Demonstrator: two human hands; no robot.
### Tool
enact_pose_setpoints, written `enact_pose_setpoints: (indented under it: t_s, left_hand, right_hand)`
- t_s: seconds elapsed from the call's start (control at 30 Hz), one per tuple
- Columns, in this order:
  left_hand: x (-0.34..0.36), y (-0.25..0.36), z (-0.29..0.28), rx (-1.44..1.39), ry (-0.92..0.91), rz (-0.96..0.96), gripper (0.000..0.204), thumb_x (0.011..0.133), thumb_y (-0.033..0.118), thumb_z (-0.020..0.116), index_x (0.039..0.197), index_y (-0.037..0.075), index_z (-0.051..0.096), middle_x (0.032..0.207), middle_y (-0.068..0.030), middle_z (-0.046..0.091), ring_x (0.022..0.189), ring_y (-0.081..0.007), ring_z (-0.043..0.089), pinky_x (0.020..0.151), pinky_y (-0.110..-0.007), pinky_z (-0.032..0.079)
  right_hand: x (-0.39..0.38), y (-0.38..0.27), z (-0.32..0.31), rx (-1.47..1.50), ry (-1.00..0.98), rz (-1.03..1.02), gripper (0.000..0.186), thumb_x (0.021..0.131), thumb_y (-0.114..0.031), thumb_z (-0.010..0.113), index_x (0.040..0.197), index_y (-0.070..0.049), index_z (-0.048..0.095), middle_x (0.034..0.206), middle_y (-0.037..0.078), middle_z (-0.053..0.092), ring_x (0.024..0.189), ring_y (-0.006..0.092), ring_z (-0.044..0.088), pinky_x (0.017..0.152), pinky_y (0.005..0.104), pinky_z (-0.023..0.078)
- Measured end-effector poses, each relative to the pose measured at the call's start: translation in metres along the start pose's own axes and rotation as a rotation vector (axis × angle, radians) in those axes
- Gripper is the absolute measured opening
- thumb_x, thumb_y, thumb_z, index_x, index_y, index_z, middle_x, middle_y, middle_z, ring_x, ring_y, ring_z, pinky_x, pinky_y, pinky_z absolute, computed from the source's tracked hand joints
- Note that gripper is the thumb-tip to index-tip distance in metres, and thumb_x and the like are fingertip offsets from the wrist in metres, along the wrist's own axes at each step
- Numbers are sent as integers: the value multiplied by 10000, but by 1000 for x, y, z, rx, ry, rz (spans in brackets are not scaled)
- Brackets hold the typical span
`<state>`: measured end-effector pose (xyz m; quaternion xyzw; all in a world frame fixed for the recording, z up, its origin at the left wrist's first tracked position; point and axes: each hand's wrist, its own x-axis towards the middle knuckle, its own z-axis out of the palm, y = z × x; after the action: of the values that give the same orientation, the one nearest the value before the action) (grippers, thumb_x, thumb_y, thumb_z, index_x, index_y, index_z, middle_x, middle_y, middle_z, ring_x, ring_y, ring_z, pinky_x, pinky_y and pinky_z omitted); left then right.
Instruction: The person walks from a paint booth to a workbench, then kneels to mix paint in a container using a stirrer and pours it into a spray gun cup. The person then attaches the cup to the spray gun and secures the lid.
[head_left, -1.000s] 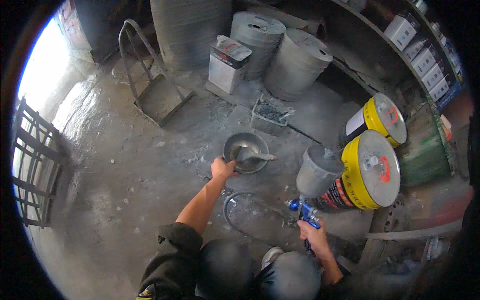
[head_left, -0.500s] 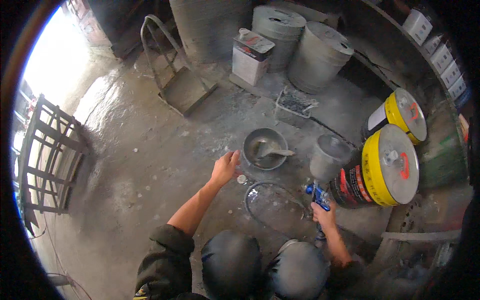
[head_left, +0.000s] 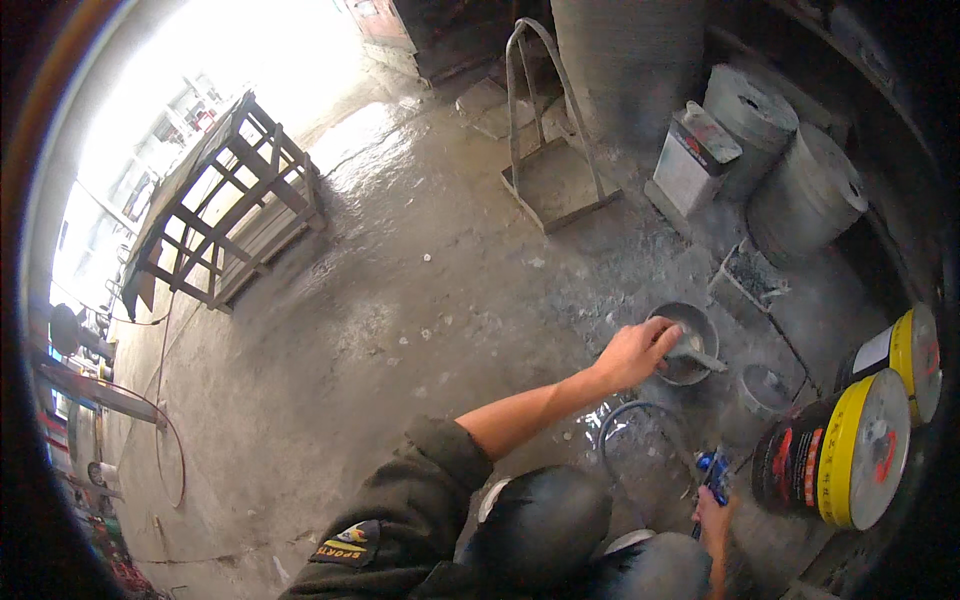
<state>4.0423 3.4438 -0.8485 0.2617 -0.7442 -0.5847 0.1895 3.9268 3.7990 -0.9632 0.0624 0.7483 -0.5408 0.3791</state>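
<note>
My left hand (head_left: 637,354) hovers over the left rim of a dark round bowl (head_left: 703,318), fingers loosely bent and apart. A flat brush (head_left: 700,357), coated in grey, rests in the bowl with its handle over the rim, close to my fingertips; whether they touch it I cannot tell. Low on the right, my right hand (head_left: 712,512) is wrapped round a blue spray gun (head_left: 714,477). A hose (head_left: 612,418) loops on the floor beside it. Just beyond the gun is a greyish cup (head_left: 764,392); whether it joins the gun is unclear.
Yellow-banded drums (head_left: 850,450) stand at the right. Farther back are a rectangular can (head_left: 692,165), grey drums (head_left: 805,190) and a small grey-crusted tray (head_left: 748,280). A metal hand cart (head_left: 560,185) is at the far middle, a slatted wooden frame (head_left: 225,215) at the left.
My view has swung left, so the surroundings appear farther right. My left hand has moved from beside the bowl to over its rim. My right hand still grips the spray gun.
</note>
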Motion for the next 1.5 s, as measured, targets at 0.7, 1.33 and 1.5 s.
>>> enact_pose_setpoints:
  t_s: [0.7, 1.33, 1.5]
  left_hand:
    - [-22, 47, 23, 312, -392, 593, 556, 850, 346, 723, 1309, 75, 567, 1356, -198, 534, 1271, -366, 493, 1067, -460, 402]
    - [-26, 64, 30, 838, -402, 367, 883, 738, 464, 793, 1455, 132, 398, 1305, -209, 531, 1076, -436, 618, 900, -480, 529]
    - [-7, 74, 19, 713, -609, 278, 932, 725, 542, 788, 1453, 100, 408, 1281, -262, 542, 1114, -445, 599, 909, -477, 518]
  right_hand:
    - [-35, -1, 48, -471, -315, -403, 570, 842, -195, 692, 1388, -112, 553, 1094, 145, 702, 964, 220, 656, 886, 349, 497]
    - [-38, -6, 60, -557, -130, -520, 697, 821, -90, 647, 1473, -251, 460, 836, 233, 668, 698, 366, 674, 645, 423, 518]
    - [-41, -20, 48, -672, -3, -550, 723, 812, -64, 645, 1480, -251, 445, 878, 243, 678, 770, 403, 684, 674, 446, 529]
